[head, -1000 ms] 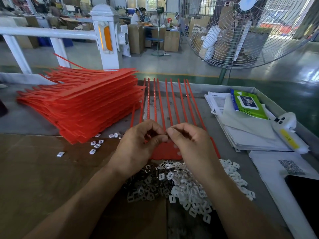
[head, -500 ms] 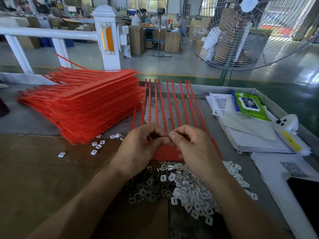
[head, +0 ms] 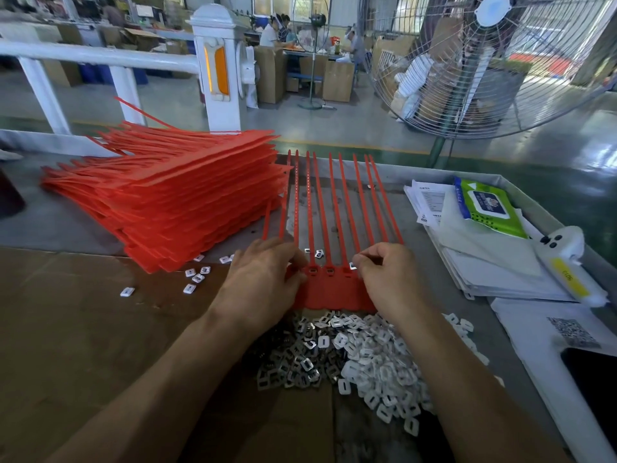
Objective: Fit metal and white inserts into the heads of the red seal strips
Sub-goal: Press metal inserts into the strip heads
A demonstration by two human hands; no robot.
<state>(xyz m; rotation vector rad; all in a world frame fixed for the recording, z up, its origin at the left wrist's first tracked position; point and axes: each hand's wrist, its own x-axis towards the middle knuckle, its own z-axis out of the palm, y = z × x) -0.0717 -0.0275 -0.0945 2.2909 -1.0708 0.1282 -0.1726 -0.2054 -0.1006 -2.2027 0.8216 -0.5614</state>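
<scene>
Where cardboard (head: pixel 83 329) covers it, a grey worktable (head: pixel 66 228) before a factory floor (head: pixel 334 128).

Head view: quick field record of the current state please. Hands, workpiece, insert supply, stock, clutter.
left hand: fingers curled on the left end of the red seal strip sheet, at its heads
right hand: pinches a small insert at a head on the sheet's right
insert pile: metal and white pieces mixed, nearer the person than the sheet
stock: stack of red sheets at the left
stray inserts: beside the stack
right side: papers, green wipes pack
</scene>
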